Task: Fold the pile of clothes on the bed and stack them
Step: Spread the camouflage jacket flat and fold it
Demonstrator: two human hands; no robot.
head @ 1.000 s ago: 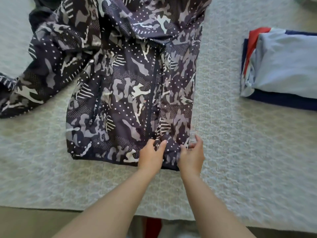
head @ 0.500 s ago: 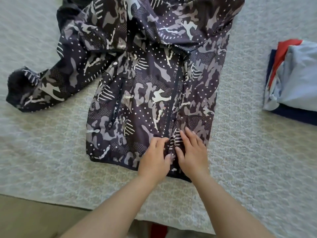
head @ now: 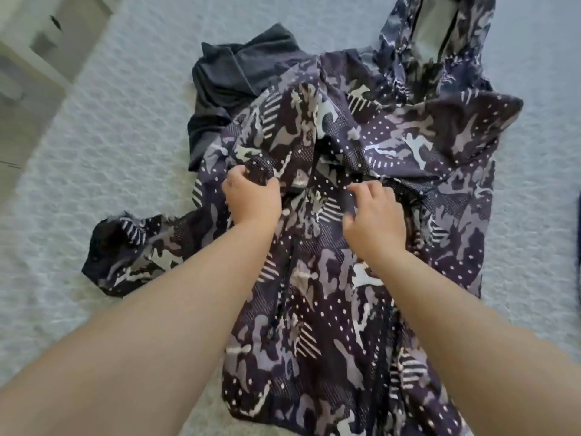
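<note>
A dark camouflage hooded jacket (head: 361, 309) lies front-up on the pale bedspread (head: 110, 152), its hood at the top right and one sleeve (head: 132, 256) trailing off to the left. My left hand (head: 253, 201) is clenched on a bunch of the jacket's fabric near the left shoulder. My right hand (head: 374, 220) has its fingers curled into the fabric at the chest, right of the zipper. A dark grey garment (head: 226, 86) lies partly under the jacket's upper left.
White furniture (head: 28, 58) stands beyond the bed's left edge. A sliver of dark blue cloth (head: 579, 215) shows at the right border. Bare bedspread lies to the left and right of the jacket.
Both hands have moved from the jacket's bottom hem up to its chest and shoulder and closed on the fabric. The view has shifted, so the folded stack at the right is almost out of frame.
</note>
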